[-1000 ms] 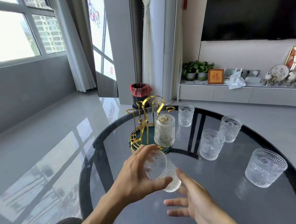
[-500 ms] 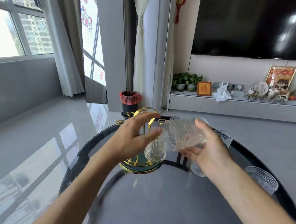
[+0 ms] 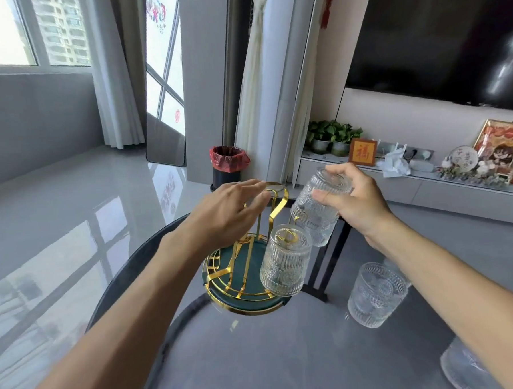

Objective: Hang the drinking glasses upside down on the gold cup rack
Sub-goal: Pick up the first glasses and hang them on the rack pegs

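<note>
- A round dark glass table [image 3: 258,358] is seen from above, with a gold cup rack [image 3: 247,272] standing on its far part, on a green round base.
- One ribbed drinking glass [image 3: 285,261] is hung upside down on a near-right peg of the rack.
- A second glass [image 3: 315,215] is gripped by the right hand [image 3: 353,201], thumb on the near side and fingers over the base; it is tilted mouth-down at the right of the rack, just behind the hung glass. Whether it touches a peg cannot be told.
- The left hand [image 3: 229,213] is held over the rack's left side with fingers spread loosely and nothing clasped; its fingertips lie at the top loop of the gold handle [image 3: 276,199], though contact cannot be told.
- An upright glass [image 3: 376,295] is set on the table to the right, near the right forearm.
- Part of another glass [image 3: 463,368] is seen at the near right edge.
- A bin with a red liner [image 3: 228,166] is placed on the floor beyond the table.
</note>
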A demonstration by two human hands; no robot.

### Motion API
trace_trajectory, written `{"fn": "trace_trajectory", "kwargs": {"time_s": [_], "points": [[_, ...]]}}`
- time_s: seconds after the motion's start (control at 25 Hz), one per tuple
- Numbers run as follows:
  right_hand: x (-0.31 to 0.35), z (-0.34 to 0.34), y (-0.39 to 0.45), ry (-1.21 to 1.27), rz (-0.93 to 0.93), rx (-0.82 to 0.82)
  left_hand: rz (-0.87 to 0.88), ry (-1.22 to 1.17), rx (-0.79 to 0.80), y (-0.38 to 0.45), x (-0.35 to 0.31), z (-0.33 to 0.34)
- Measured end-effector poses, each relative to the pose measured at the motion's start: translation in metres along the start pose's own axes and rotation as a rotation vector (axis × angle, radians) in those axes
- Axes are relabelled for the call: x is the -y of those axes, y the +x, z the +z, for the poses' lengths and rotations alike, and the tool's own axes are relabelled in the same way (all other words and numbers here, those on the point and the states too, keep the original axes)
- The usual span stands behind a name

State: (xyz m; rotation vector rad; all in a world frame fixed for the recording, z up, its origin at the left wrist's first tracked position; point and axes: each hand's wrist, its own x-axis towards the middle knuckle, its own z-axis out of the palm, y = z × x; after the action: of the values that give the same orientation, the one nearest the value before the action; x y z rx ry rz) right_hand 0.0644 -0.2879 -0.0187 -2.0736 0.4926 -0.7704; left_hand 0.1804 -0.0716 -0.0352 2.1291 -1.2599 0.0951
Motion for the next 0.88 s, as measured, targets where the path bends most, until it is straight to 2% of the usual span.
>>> {"fn": "trace_trajectory", "kwargs": {"time_s": [0.16, 0.36, 0.72, 0.88], "points": [[-0.008, 0.005, 0.005, -0.162, -0.094, 0.059, 0.006, 0.044, -0.028, -0.001, -0.001, 0.002], [-0.024, 0.021, -0.001, -0.374, -0.165, 0.240, -0.066, 0.101, -0.031, -0.003, 0.003, -0.002], [-0.054, 0.032, -0.007, -0.227, -0.122, 0.282, -0.066, 0.231, -0.045, 0.000, -0.002, -0.003], [-0.059, 0.033, -0.009, -0.233, -0.102, 0.242, -0.071, 0.226, -0.059, -0.003, -0.004, 0.002]]}}
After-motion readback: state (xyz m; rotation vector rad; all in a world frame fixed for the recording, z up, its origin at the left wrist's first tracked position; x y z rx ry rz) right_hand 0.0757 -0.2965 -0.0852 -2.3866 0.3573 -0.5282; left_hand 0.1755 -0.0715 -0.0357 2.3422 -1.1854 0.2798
